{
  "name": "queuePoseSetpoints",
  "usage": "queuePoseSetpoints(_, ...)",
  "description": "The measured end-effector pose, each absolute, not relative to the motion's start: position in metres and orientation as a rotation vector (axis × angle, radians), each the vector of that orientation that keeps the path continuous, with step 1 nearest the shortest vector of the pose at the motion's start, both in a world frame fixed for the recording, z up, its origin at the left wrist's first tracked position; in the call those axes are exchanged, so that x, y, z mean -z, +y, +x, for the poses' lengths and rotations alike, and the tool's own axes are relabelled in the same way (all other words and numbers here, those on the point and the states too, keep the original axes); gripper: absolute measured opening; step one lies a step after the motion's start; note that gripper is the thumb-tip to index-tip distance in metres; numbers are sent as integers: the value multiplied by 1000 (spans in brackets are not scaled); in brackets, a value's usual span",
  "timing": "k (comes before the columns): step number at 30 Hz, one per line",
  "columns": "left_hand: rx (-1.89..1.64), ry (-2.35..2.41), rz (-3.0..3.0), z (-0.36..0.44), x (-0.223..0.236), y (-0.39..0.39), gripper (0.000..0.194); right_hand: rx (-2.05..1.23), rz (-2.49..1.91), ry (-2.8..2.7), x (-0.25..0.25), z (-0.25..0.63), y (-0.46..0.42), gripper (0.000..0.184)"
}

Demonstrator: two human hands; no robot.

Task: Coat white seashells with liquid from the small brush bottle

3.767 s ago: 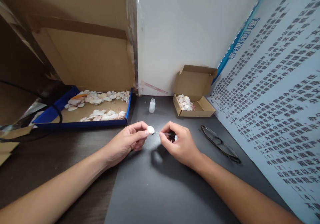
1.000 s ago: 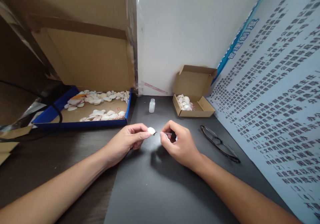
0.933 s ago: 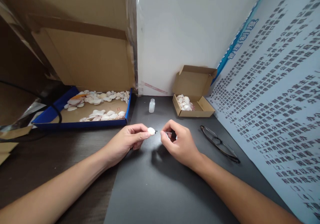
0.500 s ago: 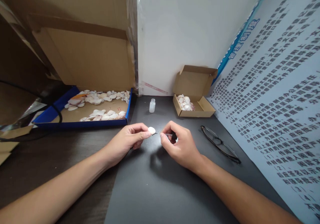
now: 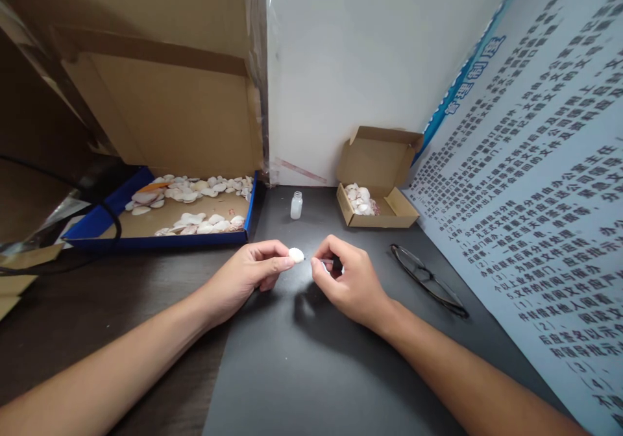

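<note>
Between its thumb and fingers, my left hand (image 5: 260, 266) pinches a small white seashell (image 5: 296, 255) by its left edge. My right hand (image 5: 353, 280) is closed on a thin applicator brush (image 5: 327, 262) with a black cap, partly hidden by the fingers. The brush's dark tip points left, right beside the shell; whether they touch I cannot tell. Behind both hands stands a small bottle (image 5: 296, 206) without a cap, holding whitish liquid.
At the left, a blue-edged cardboard box (image 5: 249, 218) holds many shells (image 5: 189, 193). A smaller open carton (image 5: 396, 212) with shells stands at back right. Eyeglasses (image 5: 428, 280) lie right of my right hand, and a printed sheet (image 5: 549, 228) borders that side. A black cable (image 5: 114, 218) loops at far left.
The seashell has tilted slightly, showing more of its ribbed face. Both hands stay almost in place, still holding the same things.
</note>
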State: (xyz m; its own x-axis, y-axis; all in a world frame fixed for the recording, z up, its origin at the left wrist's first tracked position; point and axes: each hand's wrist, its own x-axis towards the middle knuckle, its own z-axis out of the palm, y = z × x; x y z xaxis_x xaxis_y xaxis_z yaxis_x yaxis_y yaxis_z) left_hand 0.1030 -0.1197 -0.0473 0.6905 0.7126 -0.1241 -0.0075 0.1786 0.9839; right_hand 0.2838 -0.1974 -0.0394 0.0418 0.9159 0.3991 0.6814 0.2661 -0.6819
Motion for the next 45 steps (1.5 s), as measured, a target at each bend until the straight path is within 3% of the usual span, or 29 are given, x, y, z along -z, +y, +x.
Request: queuePoseSetpoints(45, -534, 666, 1394, 104, 50, -118, 25, -302, -1343, -1679, 40, 283, -199, 7)
